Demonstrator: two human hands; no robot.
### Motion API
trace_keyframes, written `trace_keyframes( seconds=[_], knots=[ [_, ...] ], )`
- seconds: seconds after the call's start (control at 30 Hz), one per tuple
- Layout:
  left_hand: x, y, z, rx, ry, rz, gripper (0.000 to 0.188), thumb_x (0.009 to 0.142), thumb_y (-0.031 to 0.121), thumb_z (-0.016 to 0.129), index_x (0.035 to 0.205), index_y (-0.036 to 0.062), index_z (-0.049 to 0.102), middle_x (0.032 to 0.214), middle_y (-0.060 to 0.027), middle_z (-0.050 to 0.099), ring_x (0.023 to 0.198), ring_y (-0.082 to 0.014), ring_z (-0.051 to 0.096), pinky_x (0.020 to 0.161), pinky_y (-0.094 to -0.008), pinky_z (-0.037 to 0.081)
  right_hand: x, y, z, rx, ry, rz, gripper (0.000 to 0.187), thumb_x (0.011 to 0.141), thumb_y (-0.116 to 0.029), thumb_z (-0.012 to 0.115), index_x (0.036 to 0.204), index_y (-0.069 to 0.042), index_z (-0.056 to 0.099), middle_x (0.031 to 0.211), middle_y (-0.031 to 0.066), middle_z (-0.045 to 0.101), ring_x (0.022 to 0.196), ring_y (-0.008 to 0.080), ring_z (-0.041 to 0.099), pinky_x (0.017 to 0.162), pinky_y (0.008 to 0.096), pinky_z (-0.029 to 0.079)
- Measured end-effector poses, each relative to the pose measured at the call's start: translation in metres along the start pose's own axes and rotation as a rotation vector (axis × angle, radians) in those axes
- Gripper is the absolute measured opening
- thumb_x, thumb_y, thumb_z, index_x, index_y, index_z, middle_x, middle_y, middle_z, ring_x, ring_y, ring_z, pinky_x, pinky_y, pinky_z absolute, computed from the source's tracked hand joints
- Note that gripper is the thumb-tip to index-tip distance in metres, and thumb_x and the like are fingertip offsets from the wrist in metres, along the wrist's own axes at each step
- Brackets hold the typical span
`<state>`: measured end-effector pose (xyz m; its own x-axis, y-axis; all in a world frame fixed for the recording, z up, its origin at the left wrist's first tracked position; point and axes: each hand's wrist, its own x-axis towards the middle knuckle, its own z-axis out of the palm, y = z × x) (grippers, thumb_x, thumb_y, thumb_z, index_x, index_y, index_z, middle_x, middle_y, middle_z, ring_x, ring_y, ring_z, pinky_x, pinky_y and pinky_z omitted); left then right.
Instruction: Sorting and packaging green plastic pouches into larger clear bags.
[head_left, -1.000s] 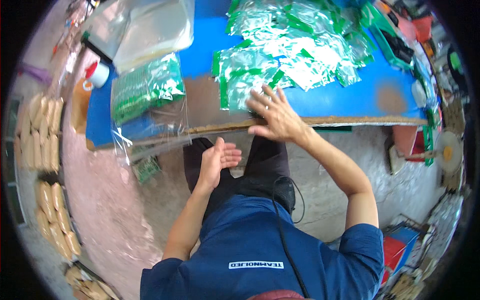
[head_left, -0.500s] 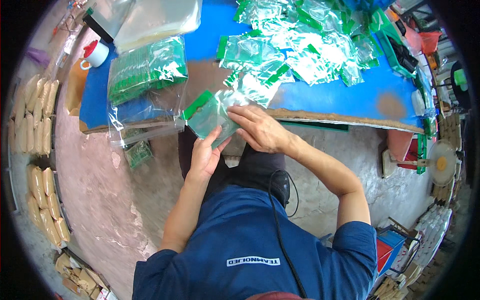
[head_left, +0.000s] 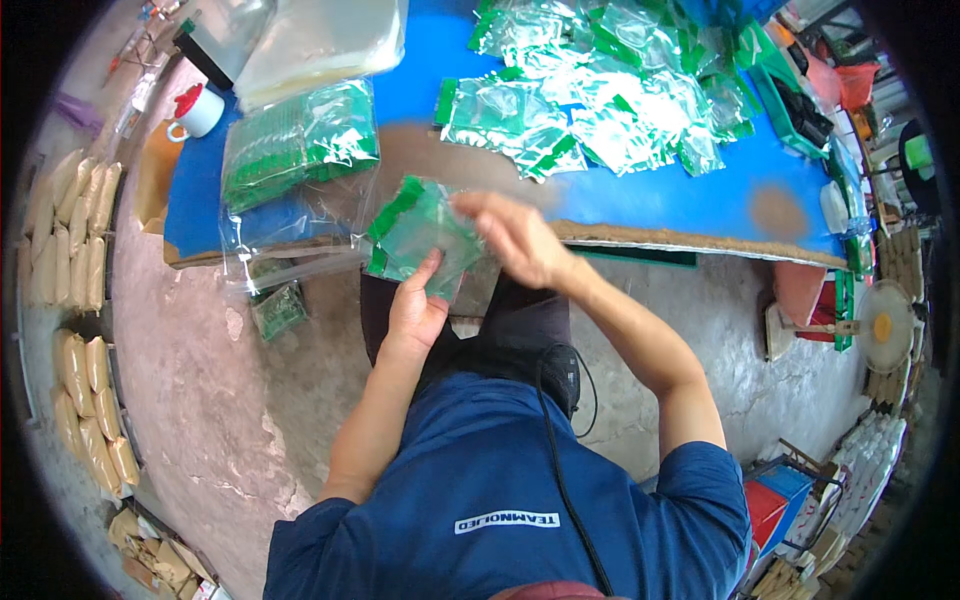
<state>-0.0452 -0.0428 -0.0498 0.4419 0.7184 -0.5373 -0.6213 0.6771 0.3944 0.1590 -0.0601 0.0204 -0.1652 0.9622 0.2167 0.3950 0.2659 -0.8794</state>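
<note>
My left hand (head_left: 418, 312) is closed on a small stack of clear plastic packets (head_left: 425, 235) with green top strips, its thumb lying across the front. The stack is held in front of the table's near edge, above my lap. My right hand (head_left: 515, 240) is at the right side of the stack, smeared by motion, so I cannot tell how its fingers are set. Left of the stack, a large clear bag (head_left: 300, 145) lies on the table with rows of the same green-topped packets inside, its mouth hanging over the edge. Loose packets (head_left: 620, 100) are heaped farther back.
The blue table (head_left: 690, 205) has a worn brown front edge. Clear plastic sheets or bags (head_left: 325, 45) lie at the back left, by a white mug (head_left: 197, 110) with a red lid. A green tray (head_left: 790, 110) stands at the right. A fan (head_left: 885, 325) is farther right.
Packets at the table's near edge beyond my hands are gone from there. The held stack now shows more green strips, fanned unevenly. My right hand has shifted slightly right and is blurred.
</note>
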Motion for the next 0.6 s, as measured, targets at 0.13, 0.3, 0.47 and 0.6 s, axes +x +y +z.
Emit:
trace_keyframes(
  seconds=[0.13, 0.3, 0.47, 0.6],
  knots=[
    [-0.003, 0.002, -0.002, 0.134, -0.07, 0.083, 0.041, 0.093, 0.005, 0.064, 0.132, 0.0032, 0.051, 0.128, -0.011, 0.061, 0.119, -0.0254, 0.059, 0.104, -0.0417, 0.048, 0.071, 0.069, -0.054, -0.785, 0.316, -0.115, 0.05, 0.099, -0.038, 0.052, 0.131, 0.0, 0.054, 0.145, 0.0223, 0.046, 0.137, 0.0403, 0.039, 0.115, 0.0527, 0.028],
    [-0.007, 0.011, -0.008, -0.017, -0.073, 0.021, 0.044, 0.094, 0.005, 0.063, 0.135, 0.0042, 0.049, 0.132, -0.0114, 0.058, 0.121, -0.027, 0.058, 0.106, -0.0453, 0.047, 0.038, 0.046, -0.037, -0.878, -0.055, -0.258, 0.035, 0.096, -0.026, 0.054, 0.124, -0.005, 0.06, 0.121, 0.0191, 0.057, 0.131, 0.0428, 0.044, 0.112, 0.0559, 0.032],
    [-0.009, 0.009, 0.001, 0.053, -0.087, -0.018, 0.04, 0.097, 0.008, 0.06, 0.135, 0.0038, 0.049, 0.133, -0.0114, 0.058, 0.121, -0.026, 0.058, 0.107, -0.0436, 0.046, 0.024, 0.023, -0.024, -0.399, -0.2, -0.085, 0.031, 0.097, -0.022, 0.053, 0.121, -0.004, 0.061, 0.122, 0.02, 0.058, 0.119, 0.0405, 0.054, 0.097, 0.0396, 0.047],
    [-0.009, 0.013, -0.011, 0.197, -0.157, 0.128, 0.04, 0.097, 0.009, 0.06, 0.135, 0.0025, 0.05, 0.133, -0.0112, 0.058, 0.123, -0.0243, 0.057, 0.107, -0.0418, 0.045, 0.055, 0.066, -0.049, -1.049, 0.423, -0.142, 0.043, 0.095, -0.033, 0.057, 0.126, -0.004, 0.059, 0.133, 0.0185, 0.057, 0.125, 0.0387, 0.052, 0.108, 0.0535, 0.036]
  ],
)
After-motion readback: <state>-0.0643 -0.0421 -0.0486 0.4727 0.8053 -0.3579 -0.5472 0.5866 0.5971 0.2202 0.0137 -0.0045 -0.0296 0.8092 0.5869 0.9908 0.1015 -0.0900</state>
